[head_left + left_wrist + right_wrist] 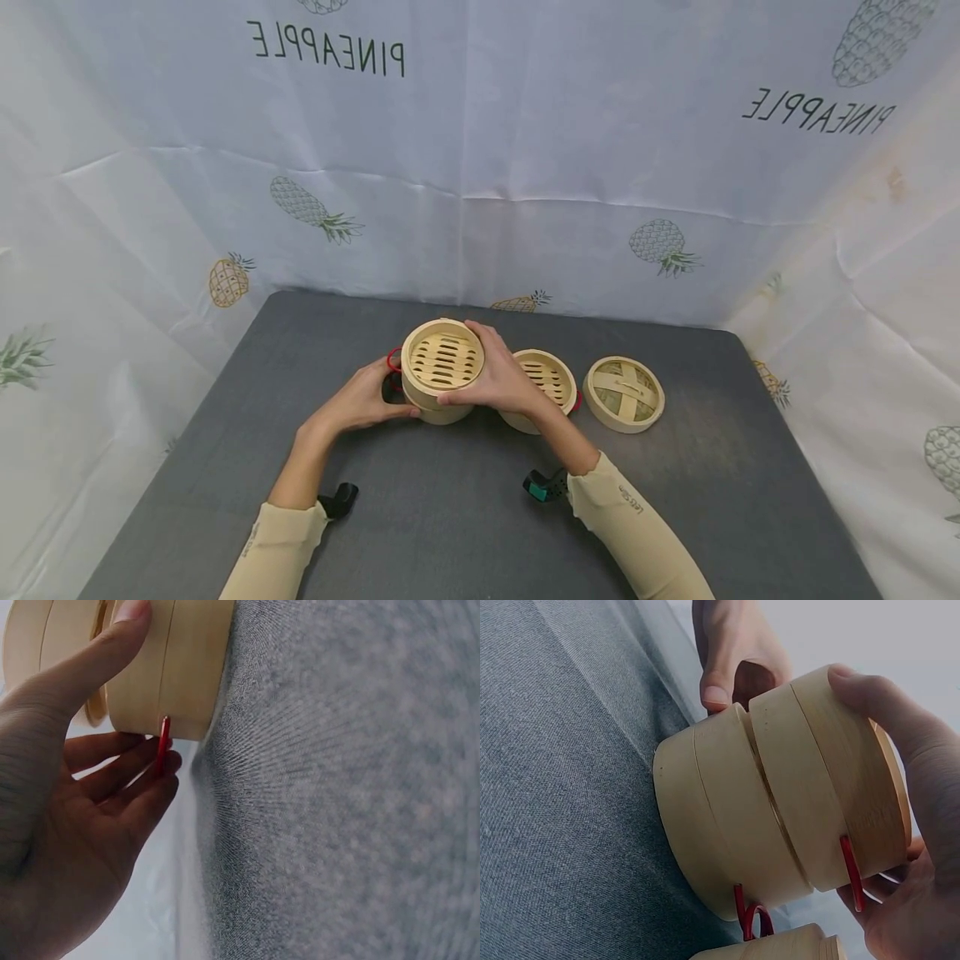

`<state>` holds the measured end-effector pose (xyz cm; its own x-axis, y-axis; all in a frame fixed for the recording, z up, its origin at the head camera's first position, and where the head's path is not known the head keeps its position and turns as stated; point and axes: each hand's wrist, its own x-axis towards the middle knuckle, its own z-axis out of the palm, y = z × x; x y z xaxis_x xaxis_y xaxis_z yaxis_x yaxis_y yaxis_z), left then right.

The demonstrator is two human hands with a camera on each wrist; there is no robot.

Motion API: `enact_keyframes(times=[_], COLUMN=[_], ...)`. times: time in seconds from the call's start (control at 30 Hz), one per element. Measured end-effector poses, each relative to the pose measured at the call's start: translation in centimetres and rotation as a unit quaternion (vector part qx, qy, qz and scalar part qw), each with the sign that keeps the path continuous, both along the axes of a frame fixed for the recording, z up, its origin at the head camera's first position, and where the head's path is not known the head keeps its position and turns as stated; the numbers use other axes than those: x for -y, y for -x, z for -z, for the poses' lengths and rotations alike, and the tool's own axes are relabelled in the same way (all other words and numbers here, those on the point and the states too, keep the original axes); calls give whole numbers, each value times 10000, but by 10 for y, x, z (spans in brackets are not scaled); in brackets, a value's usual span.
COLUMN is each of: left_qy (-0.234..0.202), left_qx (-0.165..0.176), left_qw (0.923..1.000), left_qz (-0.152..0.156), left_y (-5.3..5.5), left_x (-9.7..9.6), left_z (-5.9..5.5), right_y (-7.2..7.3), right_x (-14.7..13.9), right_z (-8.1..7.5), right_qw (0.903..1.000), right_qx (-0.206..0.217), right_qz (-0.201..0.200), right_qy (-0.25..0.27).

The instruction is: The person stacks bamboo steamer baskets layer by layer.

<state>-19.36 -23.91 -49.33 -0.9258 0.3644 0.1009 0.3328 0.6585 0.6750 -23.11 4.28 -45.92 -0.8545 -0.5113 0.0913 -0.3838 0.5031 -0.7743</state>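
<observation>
Two round bamboo steamer baskets are stacked at the middle of the table. My right hand (501, 375) grips the upper steamer basket (817, 772) around its side, thumb at the near rim and fingers at the far one. Its slotted base shows from above in the head view. The lower steamer basket (712, 810) stands on the table, and a narrow gap shows between the two in the right wrist view. My left hand (367, 396) holds the lower one, thumb on its near wall, fingers by a red loop handle (163, 746).
Just right of the stack stands another slotted steamer basket (542, 375) with a red handle. Beside it lies a woven bamboo lid (624, 394). A pineapple-print curtain (450, 225) hangs behind the dark grey table (450, 525).
</observation>
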Motion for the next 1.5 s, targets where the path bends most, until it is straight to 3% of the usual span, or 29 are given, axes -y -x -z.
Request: enact_keyframes(times=[0.63, 1.5], left_qy=[-24, -242], left_qx=[54, 190], left_qw=[10000, 9994], left_qz=[4, 135], left_y=[0, 0], left_x=[3, 8], left_z=[3, 8], right_y=[0, 1], right_x=[5, 4], right_z=[3, 1], right_qw=[9997, 9992], right_qx=[-105, 17], right_qz=[107, -117], right_qy=[-170, -378])
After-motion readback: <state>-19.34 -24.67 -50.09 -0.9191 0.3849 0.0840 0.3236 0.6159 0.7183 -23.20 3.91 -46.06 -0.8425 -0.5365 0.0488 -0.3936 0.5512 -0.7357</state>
